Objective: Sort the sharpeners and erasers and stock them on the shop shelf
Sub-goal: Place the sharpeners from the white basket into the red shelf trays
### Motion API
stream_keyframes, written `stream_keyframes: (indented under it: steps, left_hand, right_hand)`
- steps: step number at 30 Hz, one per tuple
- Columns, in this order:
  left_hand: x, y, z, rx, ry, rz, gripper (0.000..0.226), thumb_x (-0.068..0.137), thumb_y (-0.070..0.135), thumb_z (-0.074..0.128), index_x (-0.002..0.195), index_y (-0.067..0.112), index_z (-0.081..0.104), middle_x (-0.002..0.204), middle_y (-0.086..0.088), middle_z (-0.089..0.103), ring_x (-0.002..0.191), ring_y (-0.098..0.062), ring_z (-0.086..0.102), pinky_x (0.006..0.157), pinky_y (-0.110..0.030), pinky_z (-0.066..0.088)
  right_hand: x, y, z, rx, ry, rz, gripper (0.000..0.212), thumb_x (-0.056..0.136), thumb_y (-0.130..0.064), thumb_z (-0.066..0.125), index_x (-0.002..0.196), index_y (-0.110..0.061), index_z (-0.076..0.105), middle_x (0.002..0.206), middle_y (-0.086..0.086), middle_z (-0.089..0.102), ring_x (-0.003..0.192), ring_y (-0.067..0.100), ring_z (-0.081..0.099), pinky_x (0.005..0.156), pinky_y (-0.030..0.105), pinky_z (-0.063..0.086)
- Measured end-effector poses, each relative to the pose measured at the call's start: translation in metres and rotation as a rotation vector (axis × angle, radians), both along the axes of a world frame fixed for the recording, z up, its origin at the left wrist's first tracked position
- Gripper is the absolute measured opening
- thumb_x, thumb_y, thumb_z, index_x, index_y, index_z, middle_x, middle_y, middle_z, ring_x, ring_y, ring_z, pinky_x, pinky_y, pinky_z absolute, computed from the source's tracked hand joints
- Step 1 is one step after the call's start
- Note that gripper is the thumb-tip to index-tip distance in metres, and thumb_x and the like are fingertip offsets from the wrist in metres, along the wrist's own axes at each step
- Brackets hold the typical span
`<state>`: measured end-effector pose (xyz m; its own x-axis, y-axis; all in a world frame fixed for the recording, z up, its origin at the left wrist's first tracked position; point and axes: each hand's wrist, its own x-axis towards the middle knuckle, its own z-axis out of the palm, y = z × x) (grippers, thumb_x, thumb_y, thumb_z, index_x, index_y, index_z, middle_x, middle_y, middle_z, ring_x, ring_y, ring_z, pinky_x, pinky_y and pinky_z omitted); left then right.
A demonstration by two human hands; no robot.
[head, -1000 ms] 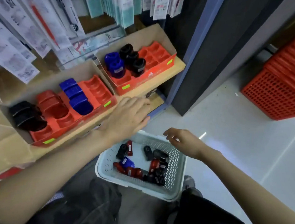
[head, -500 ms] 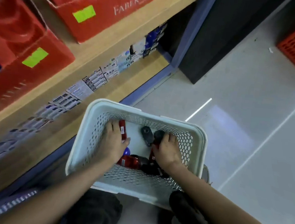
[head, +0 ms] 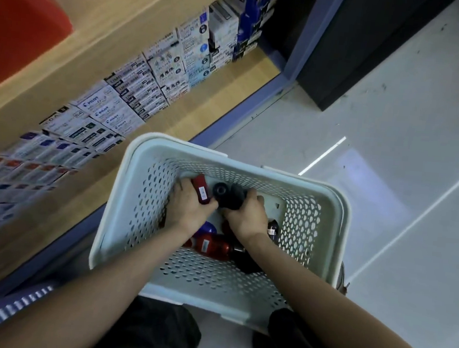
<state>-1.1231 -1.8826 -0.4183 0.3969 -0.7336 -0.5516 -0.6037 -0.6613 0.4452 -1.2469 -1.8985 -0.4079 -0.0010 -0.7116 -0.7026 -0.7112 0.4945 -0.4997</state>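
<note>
Head: left hand (head: 189, 212) curls round red sharpener (head: 202, 191); right hand (head: 246, 217) seemingly grips black sharpener (head: 227, 197).

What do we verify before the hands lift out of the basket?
1. Left hand grips red sharpener: ok.
2. Right hand grips black sharpener: ok.
3. Right hand holds only one piece: cannot tell, fingers cover it.
4. Basket rim clear above both hands: ok.
5. Red display tray slots in view: not ok, only a corner shows.
</note>
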Motion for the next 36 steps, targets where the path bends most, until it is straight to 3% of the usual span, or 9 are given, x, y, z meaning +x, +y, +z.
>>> stream_keyframes:
  steps: [5, 8, 13, 19, 22, 24, 29, 34, 36]
  left_hand:
    - [0.006, -0.001, 0.004, 0.029, 0.193, 0.122, 0.040, 0.080, 0.018, 0.069, 0.114, 0.009, 0.050, 0.109, -0.008, 0.064, 0.099, -0.025, 0.061, 0.090, -0.038, 0.048]
    - [0.013, -0.002, 0.008, 0.087, 0.388, 0.256, 0.029, 0.084, 0.006, 0.066, 0.111, 0.008, 0.057, 0.105, -0.009, 0.066, 0.099, -0.023, 0.062, 0.087, -0.032, 0.049]
    - [0.018, -0.002, 0.014, 0.129, 0.483, 0.314, 0.048, 0.084, -0.001, 0.064, 0.129, -0.001, 0.047, 0.114, -0.010, 0.060, 0.101, -0.018, 0.056, 0.082, -0.021, 0.044]
    - [0.017, -0.002, 0.021, 0.122, 0.575, 0.225, 0.044, 0.088, -0.007, 0.056, 0.130, 0.004, 0.049, 0.119, -0.008, 0.061, 0.101, -0.013, 0.056, 0.066, -0.007, 0.045]
    - [0.018, -0.003, 0.027, 0.105, 0.624, 0.224, 0.039, 0.090, -0.004, 0.053, 0.126, 0.009, 0.052, 0.111, -0.004, 0.063, 0.092, -0.009, 0.058, 0.065, -0.007, 0.044]
    - [0.018, -0.003, 0.031, 0.103, 0.662, 0.216, 0.035, 0.092, 0.002, 0.052, 0.126, 0.012, 0.054, 0.114, -0.003, 0.064, 0.100, -0.011, 0.059, 0.076, -0.012, 0.044]
    - [0.020, 0.000, 0.047, 0.089, 0.783, 0.272, 0.023, 0.095, 0.008, 0.050, 0.110, 0.022, 0.061, 0.113, -0.004, 0.067, 0.108, -0.020, 0.062, 0.099, -0.032, 0.044]
    - [0.027, 0.007, 0.091, -0.010, 0.852, 0.198, 0.022, 0.092, 0.013, 0.055, 0.113, 0.017, 0.057, 0.105, -0.004, 0.070, 0.092, -0.016, 0.069, 0.085, -0.028, 0.052]
    - [0.027, 0.012, 0.111, -0.067, 0.840, 0.183, 0.022, 0.089, 0.015, 0.058, 0.111, 0.016, 0.055, 0.100, -0.001, 0.070, 0.084, -0.013, 0.069, 0.078, -0.027, 0.052]
  right_hand:
    - [0.006, 0.003, -0.002, 0.033, -0.108, -0.200, 0.038, 0.080, -0.019, 0.070, 0.113, -0.011, 0.051, 0.108, 0.008, 0.061, 0.100, 0.026, 0.059, 0.088, 0.037, 0.049]
    - [0.009, 0.004, 0.001, 0.035, -0.134, -0.231, 0.035, 0.080, -0.022, 0.073, 0.104, -0.015, 0.048, 0.093, -0.002, 0.058, 0.090, 0.021, 0.059, 0.082, 0.036, 0.050]
    - [0.013, 0.001, 0.000, 0.051, -0.115, -0.253, 0.043, 0.077, -0.023, 0.075, 0.110, -0.016, 0.048, 0.096, -0.001, 0.058, 0.088, 0.020, 0.057, 0.083, 0.035, 0.050]
    - [0.003, -0.011, 0.000, 0.323, -0.403, -0.577, 0.027, 0.076, -0.001, 0.073, 0.101, -0.001, 0.064, 0.082, 0.012, 0.067, 0.067, 0.023, 0.062, 0.068, 0.032, 0.053]
    - [-0.002, -0.011, 0.001, 0.328, -0.484, -0.632, 0.033, 0.075, -0.001, 0.074, 0.106, -0.003, 0.062, 0.085, 0.012, 0.068, 0.070, 0.024, 0.064, 0.074, 0.037, 0.056]
    - [-0.003, -0.009, 0.001, 0.341, -0.545, -0.635, 0.037, 0.074, -0.001, 0.075, 0.109, -0.001, 0.062, 0.089, 0.013, 0.071, 0.077, 0.027, 0.068, 0.078, 0.042, 0.057]
    - [-0.010, -0.007, 0.026, 0.377, -0.655, -0.554, 0.035, 0.078, -0.006, 0.072, 0.111, -0.001, 0.060, 0.088, 0.009, 0.072, 0.076, 0.020, 0.070, 0.063, 0.028, 0.055]
    - [-0.035, -0.016, 0.084, 0.313, -0.698, -0.326, 0.033, 0.081, -0.006, 0.070, 0.111, -0.005, 0.057, 0.098, 0.006, 0.071, 0.088, 0.016, 0.069, 0.077, 0.036, 0.058]
    - [-0.044, -0.019, 0.115, 0.268, -0.706, -0.211, 0.017, 0.083, -0.005, 0.067, 0.097, -0.011, 0.059, 0.078, -0.007, 0.072, 0.074, 0.005, 0.068, 0.069, 0.030, 0.058]
